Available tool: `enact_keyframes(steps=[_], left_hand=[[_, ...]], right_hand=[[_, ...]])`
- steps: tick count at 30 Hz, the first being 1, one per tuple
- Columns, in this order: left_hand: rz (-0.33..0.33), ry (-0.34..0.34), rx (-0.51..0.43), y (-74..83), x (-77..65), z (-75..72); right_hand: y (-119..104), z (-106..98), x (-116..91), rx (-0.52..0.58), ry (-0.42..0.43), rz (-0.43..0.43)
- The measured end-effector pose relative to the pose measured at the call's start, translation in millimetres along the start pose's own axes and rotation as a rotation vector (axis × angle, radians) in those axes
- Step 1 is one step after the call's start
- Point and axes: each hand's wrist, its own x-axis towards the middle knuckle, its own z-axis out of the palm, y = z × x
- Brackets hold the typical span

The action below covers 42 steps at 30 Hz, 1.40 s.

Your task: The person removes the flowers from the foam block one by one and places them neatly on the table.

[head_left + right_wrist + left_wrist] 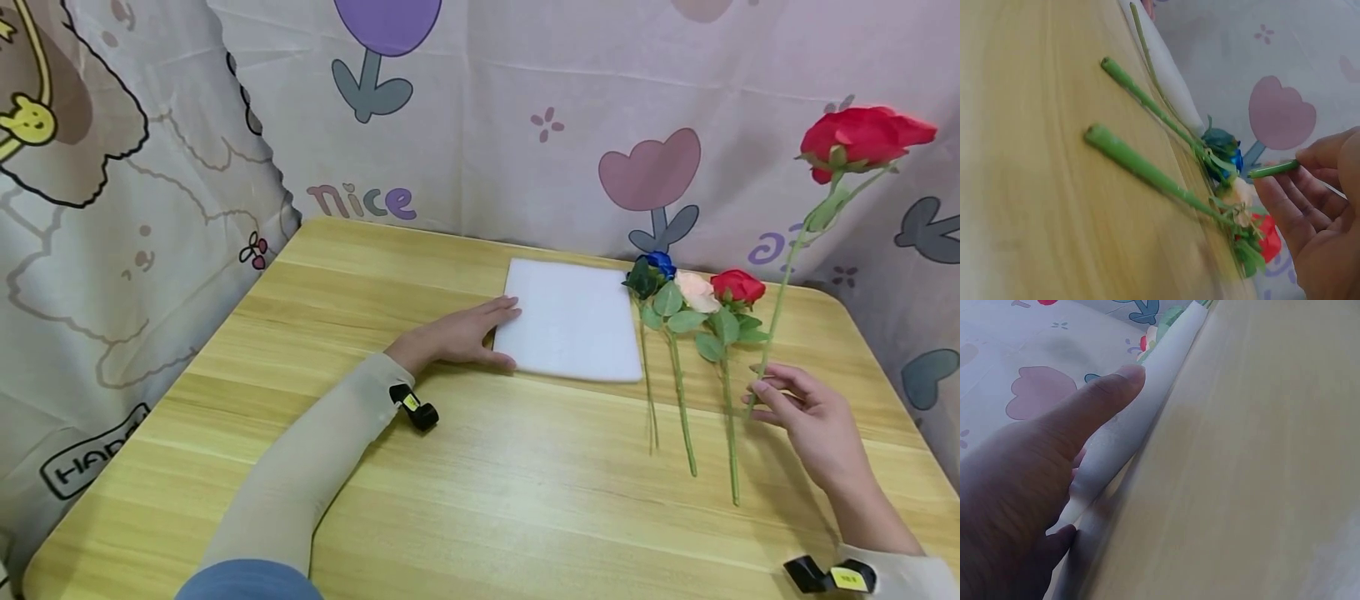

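Observation:
My right hand (813,421) pinches the lower stem of an artificial red rose (862,137) between thumb and fingers. The rose stands up above the table, its bloom high at the right. In the right wrist view the cut end of the green stem (1275,168) pokes out past the fingertips. My left hand (468,333) rests at the left edge of a white foam block (573,321), fingers fairly straight and touching it. Beside the block lie a blue rose (660,264), a pale pink rose (696,292) and another red rose (738,287), stems toward me.
The wooden table (487,500) reaches back to a patterned cloth (510,150) hung behind and at the sides. The lying stems (682,417) sit between the foam block and my right hand. Black cameras are strapped on both sleeves.

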Motion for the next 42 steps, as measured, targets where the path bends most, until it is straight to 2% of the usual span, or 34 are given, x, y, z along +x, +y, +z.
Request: enact_keyframes(steps=[9,14,22,30,33,39,42], left_hand=[[0.001,0.001,0.009,0.5,0.0,0.3],[-0.004,-0.005,0.007,0.6,0.0,0.2],[-0.009,-0.001,0.008,0.4,-0.8,0.5],[-0.010,0.008,0.009,0.5,-0.1,1.4],[-0.007,0.007,0.009,-0.3,0.3,1.8],[0.002,0.003,0.008,-0.7,0.3,1.4],[0.000,0.003,0.014,-1.0,0.4,1.3]], right_hand=[[7.6,-19.9,-9.6,-0.191,-0.050,0.071],[10.9,-31.2,-13.0,-0.250,-0.071,0.122],[18.5,-42.8,-20.0,-0.269,-0.094,0.126],[29.9,-60.2,-31.9,-0.303,-0.141,0.197],[35.2,-68.7,-35.7,-0.234,-0.164,0.214],[45.1,-82.0,-40.7,0.100,-0.184,0.325],[48.1,-86.1,-42.8,0.172,-0.176,0.371]])
